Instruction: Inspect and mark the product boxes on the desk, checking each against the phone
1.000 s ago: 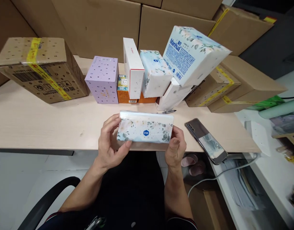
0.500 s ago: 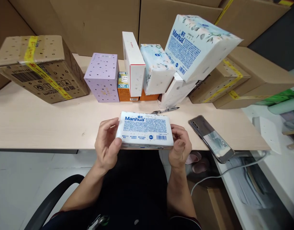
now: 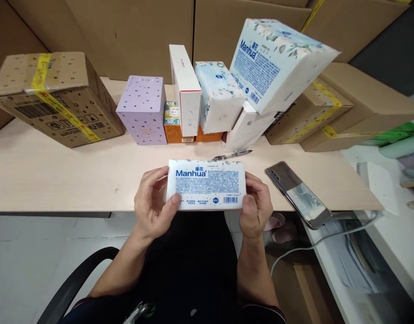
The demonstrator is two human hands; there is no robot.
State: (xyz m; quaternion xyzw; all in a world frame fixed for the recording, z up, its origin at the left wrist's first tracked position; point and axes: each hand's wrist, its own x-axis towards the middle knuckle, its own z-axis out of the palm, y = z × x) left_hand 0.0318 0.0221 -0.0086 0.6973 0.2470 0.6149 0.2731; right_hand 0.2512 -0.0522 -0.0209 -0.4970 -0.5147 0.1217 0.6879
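Observation:
Between my two hands is a white and pale-blue tissue pack [image 3: 207,184] marked Manhua, its printed side facing me, over the front edge of the desk. My left hand [image 3: 155,200] grips its left end, thumb on the printed face and the fingers partly hidden behind. At the right end my right hand [image 3: 256,204] holds it the same way, thumb against the lower corner. Just behind the pack a pen [image 3: 232,155] lies on the desk. Right of my right hand is a phone [image 3: 298,194] in a clear case with a banknote inside.
Along the back stand a taped carton [image 3: 58,99], a purple box [image 3: 141,110], orange boxes [image 3: 180,132], a white box [image 3: 191,112], a smaller tissue pack [image 3: 222,110] and a large tilted one [image 3: 271,67]. More cartons [image 3: 358,108] sit at right. A cable [image 3: 315,245] hangs below the desk.
The tissue pack has tipped so its printed face turns more fully toward me, hiding its lower edge side. My left thumb lies further onto that face. Both hands still hold it.

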